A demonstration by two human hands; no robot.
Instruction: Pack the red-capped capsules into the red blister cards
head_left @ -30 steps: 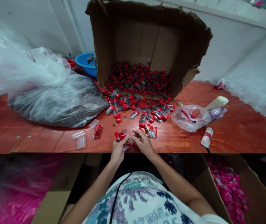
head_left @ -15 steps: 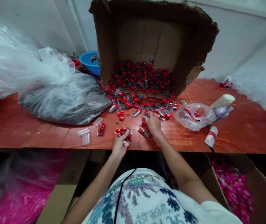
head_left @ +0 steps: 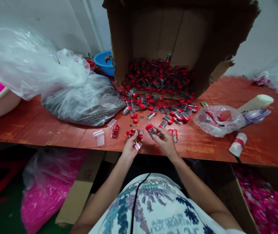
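Pinching red wrappers [head_left: 138, 143] in the left hand [head_left: 129, 147], the person grips a red-capped container [head_left: 150, 129] with the right hand [head_left: 166, 142], over the table [head_left: 202, 140]; beyond lie similar containers [head_left: 151, 115], then an open cardboard box [head_left: 169, 29].

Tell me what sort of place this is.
Probably a workshop or factory: small, clear, red-capped plastic bottles lie heaped in a torn brown cardboard box, beside a large translucent plastic bag of small dark balls.

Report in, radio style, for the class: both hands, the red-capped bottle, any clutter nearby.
Left hand: gripping red packets. Right hand: holding red-capped bottle, tilted. Loose bottles scattered on table beyond the hands.
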